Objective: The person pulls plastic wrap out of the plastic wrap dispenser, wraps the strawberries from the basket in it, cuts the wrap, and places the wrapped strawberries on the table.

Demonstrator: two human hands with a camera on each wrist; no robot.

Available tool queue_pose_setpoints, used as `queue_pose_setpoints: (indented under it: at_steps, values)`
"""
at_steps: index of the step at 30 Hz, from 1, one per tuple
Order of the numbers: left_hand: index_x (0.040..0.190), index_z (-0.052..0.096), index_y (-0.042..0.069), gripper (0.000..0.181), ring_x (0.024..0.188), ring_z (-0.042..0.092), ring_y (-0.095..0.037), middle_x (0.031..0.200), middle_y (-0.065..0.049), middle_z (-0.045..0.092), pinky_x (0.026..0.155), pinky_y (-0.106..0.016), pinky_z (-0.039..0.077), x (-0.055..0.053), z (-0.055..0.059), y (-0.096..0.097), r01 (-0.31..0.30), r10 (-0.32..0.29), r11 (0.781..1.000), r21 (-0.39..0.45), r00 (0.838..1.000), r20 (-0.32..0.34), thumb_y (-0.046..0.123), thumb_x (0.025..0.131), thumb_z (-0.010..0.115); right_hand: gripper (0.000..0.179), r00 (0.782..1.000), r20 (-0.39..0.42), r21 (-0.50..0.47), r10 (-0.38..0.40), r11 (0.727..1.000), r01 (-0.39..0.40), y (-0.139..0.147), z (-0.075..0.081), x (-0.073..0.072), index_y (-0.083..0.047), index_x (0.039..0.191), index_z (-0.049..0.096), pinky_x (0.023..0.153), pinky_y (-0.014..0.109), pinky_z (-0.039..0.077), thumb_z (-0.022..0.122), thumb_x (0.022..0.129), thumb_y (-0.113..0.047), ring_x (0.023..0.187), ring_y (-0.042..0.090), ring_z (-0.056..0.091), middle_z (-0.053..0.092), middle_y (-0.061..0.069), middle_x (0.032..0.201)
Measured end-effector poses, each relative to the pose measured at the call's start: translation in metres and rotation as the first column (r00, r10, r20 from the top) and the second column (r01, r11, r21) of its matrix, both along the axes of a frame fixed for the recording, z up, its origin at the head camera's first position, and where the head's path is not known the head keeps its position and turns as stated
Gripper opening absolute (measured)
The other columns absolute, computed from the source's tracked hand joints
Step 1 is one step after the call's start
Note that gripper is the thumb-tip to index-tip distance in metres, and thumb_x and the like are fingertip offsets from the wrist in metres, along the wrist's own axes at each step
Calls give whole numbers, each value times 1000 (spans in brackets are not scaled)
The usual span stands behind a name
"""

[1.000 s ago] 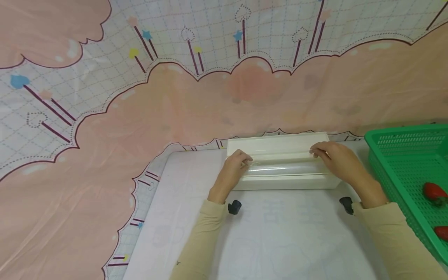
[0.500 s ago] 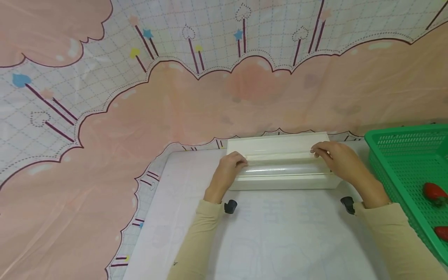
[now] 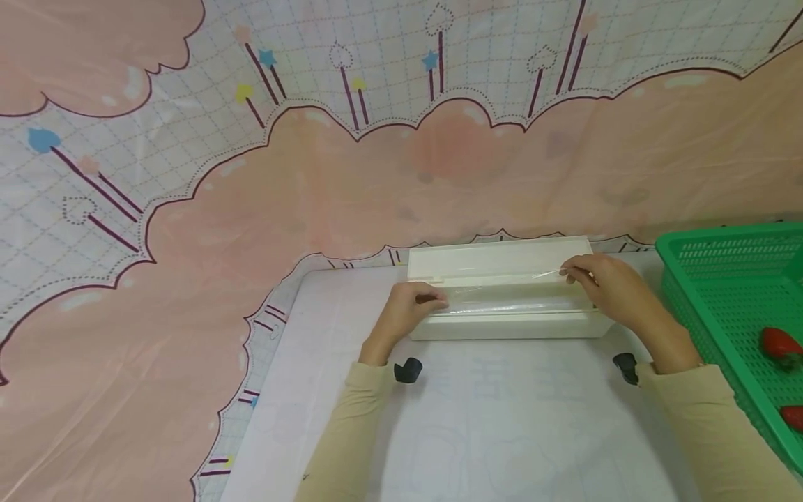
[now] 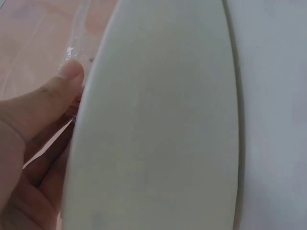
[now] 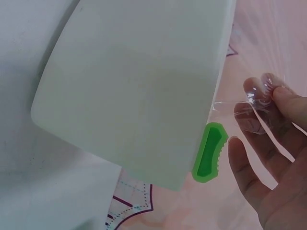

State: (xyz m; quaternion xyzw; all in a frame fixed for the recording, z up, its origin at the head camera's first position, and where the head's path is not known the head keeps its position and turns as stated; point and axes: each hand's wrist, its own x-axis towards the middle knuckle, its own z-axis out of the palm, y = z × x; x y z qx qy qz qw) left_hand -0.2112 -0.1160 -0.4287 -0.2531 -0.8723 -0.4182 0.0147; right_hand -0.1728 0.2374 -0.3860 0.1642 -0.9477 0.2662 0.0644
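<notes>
A white cling film dispenser box point(image 3: 505, 328) lies at the back of the table with its lid point(image 3: 495, 255) raised. Clear cling film point(image 3: 502, 298) stretches across its opening between my two hands. My left hand point(image 3: 401, 312) pinches the film at the left end, thumb against fingers; the left wrist view shows crumpled film point(image 4: 72, 53) at the thumb tip. At the right end my right hand point(image 3: 611, 287) pinches the film's other corner, which lies over the fingers point(image 5: 249, 122) in the right wrist view. A green slide cutter point(image 5: 209, 153) sits on the box edge near that hand.
To the right stands a green plastic basket point(image 3: 721, 355) with strawberries point(image 3: 780, 345) in it. A white board point(image 3: 489, 425) covers the table under the forearms. Behind it hangs a pink patterned cloth point(image 3: 314, 188). Dark wrist straps point(image 3: 408, 370) show by the cuffs.
My left hand has shifted left and slightly toward me, and the film now shows drawn tight between the hands. The right hand has barely moved.
</notes>
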Motion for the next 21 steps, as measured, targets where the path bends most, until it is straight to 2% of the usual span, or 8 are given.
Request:
queue_pose_setpoints:
  at_steps: [4, 7, 11, 17, 21]
  values:
    - [89, 79, 7, 8, 78, 68, -10, 87, -4, 76, 72, -23, 57, -1, 3, -3, -9, 5, 997, 83, 999, 49, 14, 85, 78, 16, 1000, -8, 9, 6, 1000, -6, 1, -2, -1, 1, 107, 71, 73, 46, 51, 57, 98, -3, 83, 27, 64, 72, 11, 90]
    - [89, 79, 6, 9, 76, 69, -11, 87, -6, 76, 70, -25, 57, -2, 6, -5, -42, 35, 993, 111, 997, 65, 14, 85, 78, 16, 1000, -10, 10, 14, 1000, -14, 0, -3, -1, 1, 106, 71, 74, 46, 51, 58, 98, -3, 83, 26, 63, 71, 11, 90]
    - [89, 78, 6, 8, 78, 70, -11, 89, -5, 76, 71, -23, 57, -3, 5, -1, -78, 74, 994, 83, 996, 46, 13, 85, 78, 16, 1000, -16, 2, 15, 1000, -15, 0, -3, -1, 2, 106, 70, 76, 47, 52, 57, 98, -2, 84, 27, 63, 71, 11, 90]
    - [96, 78, 8, 17, 80, 71, -10, 94, -3, 76, 74, -21, 57, -3, 0, 15, -48, 44, 997, 68, 997, 61, 19, 84, 80, 15, 998, -54, -19, 17, 1000, -18, -2, -2, -2, 2, 106, 70, 73, 47, 53, 58, 98, -3, 83, 27, 65, 72, 11, 90]
    - [103, 78, 9, 26, 82, 70, -10, 95, -2, 76, 76, -21, 56, -1, 0, 24, -50, 51, 999, -22, 997, 54, 26, 84, 80, 16, 997, -71, -39, 14, 999, -16, -5, -1, -3, 2, 108, 69, 74, 48, 53, 57, 99, -4, 84, 29, 67, 73, 12, 91]
